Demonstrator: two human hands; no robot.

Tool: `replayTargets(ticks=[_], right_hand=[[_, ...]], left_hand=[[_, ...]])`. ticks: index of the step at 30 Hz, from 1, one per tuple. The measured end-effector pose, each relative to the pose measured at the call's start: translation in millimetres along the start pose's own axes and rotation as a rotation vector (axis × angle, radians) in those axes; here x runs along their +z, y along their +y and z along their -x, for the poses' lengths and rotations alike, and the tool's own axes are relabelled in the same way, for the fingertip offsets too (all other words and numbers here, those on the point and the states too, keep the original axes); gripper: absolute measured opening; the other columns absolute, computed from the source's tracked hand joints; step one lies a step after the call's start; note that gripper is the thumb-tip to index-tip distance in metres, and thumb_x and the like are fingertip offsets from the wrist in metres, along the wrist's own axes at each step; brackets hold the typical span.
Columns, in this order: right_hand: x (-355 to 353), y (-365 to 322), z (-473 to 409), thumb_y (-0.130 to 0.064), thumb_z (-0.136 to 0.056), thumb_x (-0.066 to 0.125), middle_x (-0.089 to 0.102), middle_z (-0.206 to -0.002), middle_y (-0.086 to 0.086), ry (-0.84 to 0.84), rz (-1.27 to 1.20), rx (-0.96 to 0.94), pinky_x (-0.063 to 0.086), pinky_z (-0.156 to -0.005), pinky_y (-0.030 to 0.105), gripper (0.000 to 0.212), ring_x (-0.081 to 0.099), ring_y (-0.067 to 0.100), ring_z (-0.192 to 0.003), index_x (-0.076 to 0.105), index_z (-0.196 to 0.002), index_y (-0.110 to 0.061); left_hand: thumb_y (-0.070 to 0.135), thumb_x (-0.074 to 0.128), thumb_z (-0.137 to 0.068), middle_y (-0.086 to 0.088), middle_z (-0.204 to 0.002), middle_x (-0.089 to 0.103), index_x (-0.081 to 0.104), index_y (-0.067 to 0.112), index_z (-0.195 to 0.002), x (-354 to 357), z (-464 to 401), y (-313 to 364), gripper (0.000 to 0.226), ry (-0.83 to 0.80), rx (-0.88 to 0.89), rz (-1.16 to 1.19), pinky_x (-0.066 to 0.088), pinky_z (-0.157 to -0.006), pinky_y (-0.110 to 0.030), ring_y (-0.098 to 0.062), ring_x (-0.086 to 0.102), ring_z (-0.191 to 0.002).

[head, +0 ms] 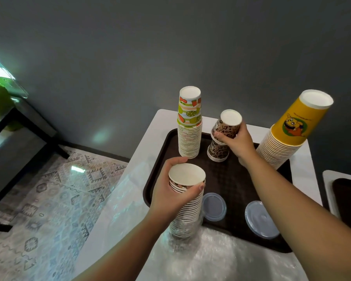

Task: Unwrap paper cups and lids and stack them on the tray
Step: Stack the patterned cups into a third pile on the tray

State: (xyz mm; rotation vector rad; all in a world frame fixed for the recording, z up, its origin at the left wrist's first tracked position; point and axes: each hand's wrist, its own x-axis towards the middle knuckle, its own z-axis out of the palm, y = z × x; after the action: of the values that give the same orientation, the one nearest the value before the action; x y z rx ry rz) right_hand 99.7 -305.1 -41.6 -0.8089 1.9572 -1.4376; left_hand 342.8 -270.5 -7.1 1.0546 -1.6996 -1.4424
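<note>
Crinkled clear plastic wrap (217, 258) lies nearest, sheathing the foot of a mouth-up stack of leopard-print paper cups (187, 201) that the left hand (171, 196) grasps near the rim. The right hand (238, 141) clasps one inverted leopard cup (227, 125), tilted over a short inverted stack (217, 151) on the dark brown textured tray (227, 177). Two translucent round lids (214, 206) lie flat there, beside tall inverted fruit-print (189, 126) and yellow cartoon stacks (288, 134). The tray sits on a white surface (150, 136).
</note>
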Motion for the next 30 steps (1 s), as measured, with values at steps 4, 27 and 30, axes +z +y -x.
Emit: replayTargets(ticks=[4, 27, 30], right_hand=[[4.2, 8.7, -10.1, -0.014, -0.073, 0.080, 0.052, -0.131, 0.003, 0.061, 0.041, -0.005, 0.043, -0.094, 0.035, 0.071, 0.047, 0.024, -0.123, 0.040, -0.131, -0.021], [-4.0, -84.4, 88.7, -0.064, -0.071, 0.060, 0.050, -0.120, -0.015, -0.822, 0.632, -0.299, 0.046, -0.094, 0.023, 0.067, 0.054, 0.002, -0.110, 0.048, -0.128, -0.032], [-0.9, -87.0, 103.4, -0.054, -0.074, 0.070, 0.054, -0.120, -0.010, -0.803, 0.755, -0.423, 0.046, -0.094, 0.024, 0.071, 0.054, 0.004, -0.106, 0.045, -0.134, -0.026]], left_hand=[[0.016, 0.087, -0.064, 0.025, -0.107, 0.060, 0.055, 0.025, -0.113, 0.1, -3.5, -1.1, 0.059, 0.008, 0.001, -0.005, 0.046, -0.079, -0.009, 0.005, 0.058, -0.100], [0.023, 0.089, -0.059, 0.031, -0.107, 0.058, 0.045, 0.039, -0.119, 5.8, 2.7, 0.2, 0.077, 0.024, 0.063, -0.147, 0.042, -0.077, -0.001, 0.012, 0.055, -0.103], [0.027, 0.089, -0.058, 0.035, -0.106, 0.056, 0.037, 0.045, -0.119, 7.3, 5.5, 0.6, 0.082, 0.036, 0.047, -0.180, 0.041, -0.076, 0.000, 0.015, 0.053, -0.102]])
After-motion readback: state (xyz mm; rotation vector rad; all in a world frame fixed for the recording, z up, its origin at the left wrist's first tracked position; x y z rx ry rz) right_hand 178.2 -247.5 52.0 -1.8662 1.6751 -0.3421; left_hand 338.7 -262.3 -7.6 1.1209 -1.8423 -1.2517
